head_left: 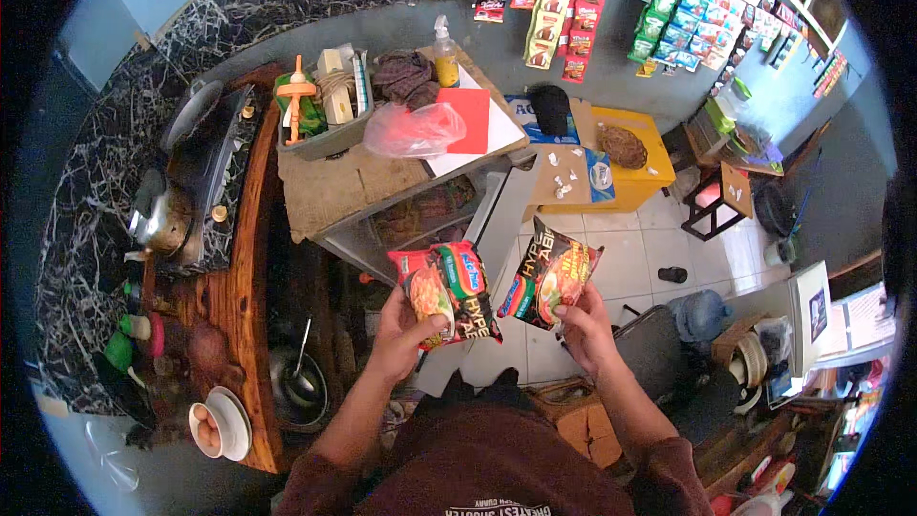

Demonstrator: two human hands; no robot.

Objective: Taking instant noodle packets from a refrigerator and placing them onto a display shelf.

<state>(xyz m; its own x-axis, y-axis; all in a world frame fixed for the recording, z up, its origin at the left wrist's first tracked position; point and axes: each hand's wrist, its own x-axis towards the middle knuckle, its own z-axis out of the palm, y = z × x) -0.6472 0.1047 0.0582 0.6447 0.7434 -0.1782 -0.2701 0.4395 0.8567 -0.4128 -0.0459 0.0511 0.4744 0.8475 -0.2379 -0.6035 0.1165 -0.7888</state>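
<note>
In the middle of the view, my left hand (399, 333) grips a red, black and green instant noodle packet (445, 289), thumb across its lower front. A second, mostly black instant noodle packet (548, 277) is pinched in my right hand (586, 327), thumb on its lower right part. Both packets are held up side by side with a small gap between them, their printed fronts facing me. Each is puffed up and looks sealed. Most of the fingers are hidden behind the packets.
Ahead stands a cardboard-topped cabinet (330, 193) bearing a grey bin (323, 137), a spray bottle (446, 55) and a plastic bag (413, 130). A wooden counter (250, 325) at left carries a gas stove (222, 186) and a bowl of eggs (209, 428). Sachet strips (554, 5) hang on the wall.
</note>
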